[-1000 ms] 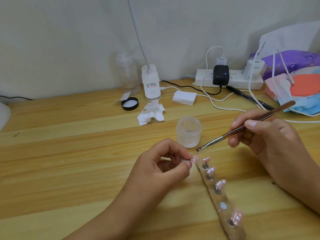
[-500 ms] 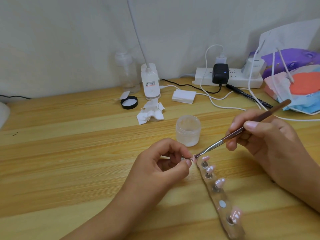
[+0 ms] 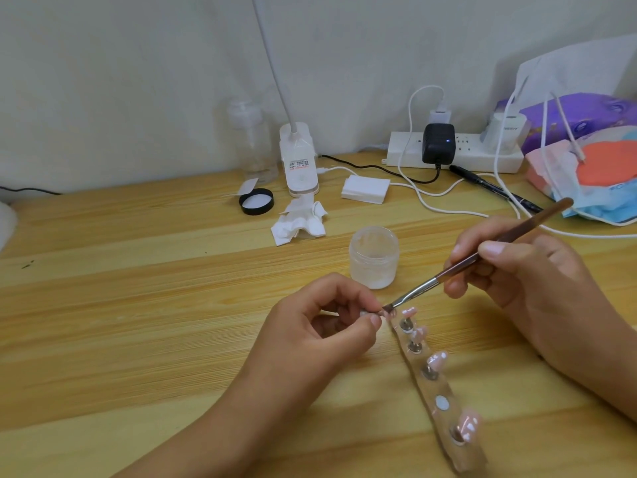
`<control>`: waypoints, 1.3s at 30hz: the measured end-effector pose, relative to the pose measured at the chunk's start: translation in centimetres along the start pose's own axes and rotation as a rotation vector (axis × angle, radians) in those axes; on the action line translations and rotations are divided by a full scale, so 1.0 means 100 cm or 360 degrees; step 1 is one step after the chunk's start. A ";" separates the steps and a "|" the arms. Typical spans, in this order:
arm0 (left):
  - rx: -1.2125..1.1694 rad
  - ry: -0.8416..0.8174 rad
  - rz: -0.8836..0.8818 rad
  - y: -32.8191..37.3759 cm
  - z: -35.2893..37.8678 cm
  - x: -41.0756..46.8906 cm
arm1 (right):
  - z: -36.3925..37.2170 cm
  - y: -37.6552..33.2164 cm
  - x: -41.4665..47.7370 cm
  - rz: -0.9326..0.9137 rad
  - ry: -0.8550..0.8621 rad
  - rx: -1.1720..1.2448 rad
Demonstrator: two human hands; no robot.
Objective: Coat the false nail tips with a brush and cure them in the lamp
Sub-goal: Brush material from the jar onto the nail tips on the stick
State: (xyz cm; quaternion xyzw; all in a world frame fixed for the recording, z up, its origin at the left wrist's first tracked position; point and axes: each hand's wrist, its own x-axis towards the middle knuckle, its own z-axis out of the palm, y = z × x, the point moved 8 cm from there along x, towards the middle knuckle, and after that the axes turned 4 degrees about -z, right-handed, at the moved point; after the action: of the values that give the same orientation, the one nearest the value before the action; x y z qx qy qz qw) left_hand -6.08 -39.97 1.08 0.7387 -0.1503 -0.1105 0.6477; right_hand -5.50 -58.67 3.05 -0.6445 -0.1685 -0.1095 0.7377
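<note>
My left hand (image 3: 320, 326) pinches a small stand with a pink false nail tip (image 3: 387, 312) between thumb and fingers. My right hand (image 3: 517, 281) grips a thin brown brush (image 3: 475, 260) like a pen, and its bristle end touches that tip. A clear holder strip (image 3: 444, 405) lies on the table just right of the left hand, running toward me, with several pink nail tips (image 3: 437, 360) standing on metal pegs and one bare magnet spot. An open frosted gel jar (image 3: 374, 257) stands just behind the hands.
On the wooden table (image 3: 138, 305) lie a crumpled white wipe (image 3: 300, 224), a black jar lid (image 3: 256, 201), a clear pump bottle (image 3: 253, 143), a white clip lamp base (image 3: 298, 163), a stack of white pads (image 3: 365, 188), a power strip (image 3: 455, 151) with cables, a black pen (image 3: 496, 188) and packets at the far right.
My right hand lowered the brush down and left until its bristles met the nail tip in my left hand. The left hand stayed in place.
</note>
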 end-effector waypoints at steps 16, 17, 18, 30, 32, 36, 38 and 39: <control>-0.0078 0.0063 -0.0028 -0.002 -0.005 0.000 | 0.000 -0.002 0.001 -0.0036 -0.0055 0.0090; -0.0087 0.0064 -0.0033 -0.003 -0.005 0.001 | -0.001 -0.003 0.000 -0.0055 -0.0044 0.0051; -0.0102 0.0068 -0.0039 -0.003 -0.006 0.001 | -0.002 -0.003 -0.002 -0.0076 -0.0024 -0.0005; -0.0071 0.0062 0.0000 -0.002 -0.006 0.001 | -0.010 0.001 0.003 -0.0015 0.0108 0.0124; -0.0080 0.0064 0.0006 -0.003 -0.006 0.001 | -0.007 0.002 0.002 0.0014 0.0103 0.0121; -0.0078 0.0046 0.0009 -0.003 -0.004 0.002 | -0.003 0.003 0.001 0.0045 0.0080 0.0128; -0.0083 0.0044 -0.0001 -0.003 -0.004 0.002 | -0.002 0.005 0.000 0.0046 0.0051 0.0114; -0.0085 0.0042 -0.0001 -0.003 -0.004 0.002 | -0.002 0.004 0.000 0.0046 0.0035 0.0107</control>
State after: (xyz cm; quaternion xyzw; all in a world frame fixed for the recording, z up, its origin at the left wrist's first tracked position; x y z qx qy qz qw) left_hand -5.77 -39.65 0.81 0.7226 -0.1385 -0.1051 0.6690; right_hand -5.30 -58.76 2.66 -0.6204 -0.1548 -0.1002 0.7623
